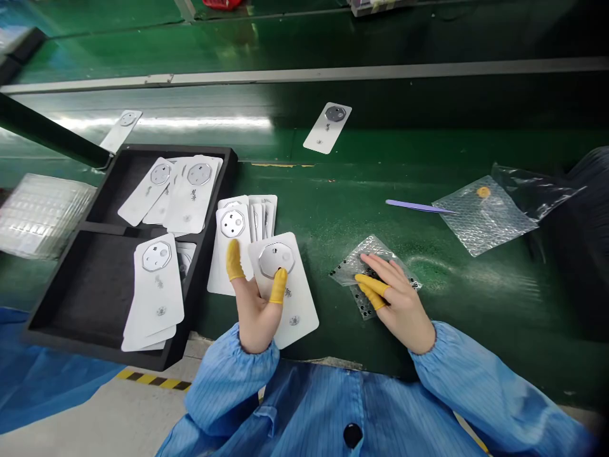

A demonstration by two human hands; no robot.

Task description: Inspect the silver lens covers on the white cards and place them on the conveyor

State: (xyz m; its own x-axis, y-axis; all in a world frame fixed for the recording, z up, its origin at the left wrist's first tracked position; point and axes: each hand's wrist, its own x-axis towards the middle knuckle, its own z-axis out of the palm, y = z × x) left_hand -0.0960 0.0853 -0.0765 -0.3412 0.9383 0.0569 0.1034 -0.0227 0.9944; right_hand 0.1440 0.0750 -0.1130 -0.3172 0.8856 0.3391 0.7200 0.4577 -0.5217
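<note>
My left hand (257, 311), with yellow finger cots on two digits, grips a white plate (297, 317) with an octagonal cutout and dark markings. One cotted digit lies across its face by the cutout, with a tiny dark spot at the tip. The other stands apart over a stack of similar plates (219, 254). My other fingers are hidden behind the plate. On the right, my right hand (399, 301) pinches the edge of a clear sheet with black dots (354, 263) between two cotted digits. Its remaining fingers stretch over the sheet. A second dotted piece shows underneath.
A black two-compartment tray (228, 171) holds several white plates on the left. Single plates lie at the back (328, 130) and behind the tray (121, 130). Purple tweezers (413, 205) touch a clear textured sheet (485, 222) on the right. Stacked clear trays (45, 212) stand far left.
</note>
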